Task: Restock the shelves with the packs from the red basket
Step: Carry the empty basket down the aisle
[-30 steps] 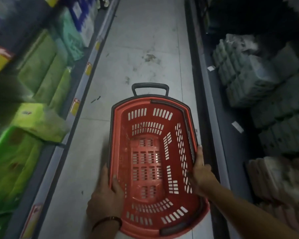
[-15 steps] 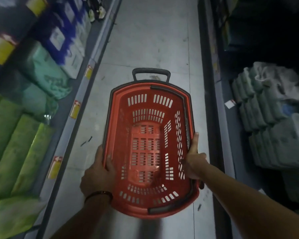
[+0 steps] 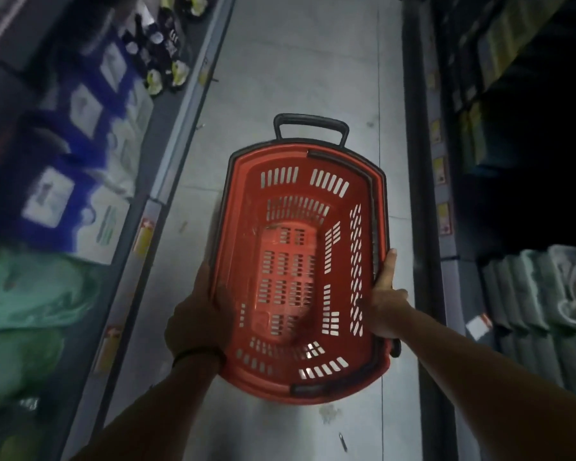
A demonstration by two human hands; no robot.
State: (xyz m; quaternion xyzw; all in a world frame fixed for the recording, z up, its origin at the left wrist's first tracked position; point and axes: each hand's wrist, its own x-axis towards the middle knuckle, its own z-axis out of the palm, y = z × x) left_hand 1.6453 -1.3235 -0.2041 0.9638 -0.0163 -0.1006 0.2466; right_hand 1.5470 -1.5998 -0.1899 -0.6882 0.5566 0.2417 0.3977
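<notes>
one red basket (image 3: 300, 201), slotted, black-handled, hung mid-frame over the aisle floor (image 3: 296, 61); two hands on it: left hand (image 3: 197, 324) gripped the left rim, right hand (image 3: 384, 307) gripped the right rim.

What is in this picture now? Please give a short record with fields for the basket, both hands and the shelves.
basket: red basket, held over the aisle floor, no packs visible inside
handle: black pull handle at the far end
left hand: grips the left rim
right hand: grips the right rim, thumb along it
left shelf: blue packs, green packs
right shelf: pale packs
</notes>
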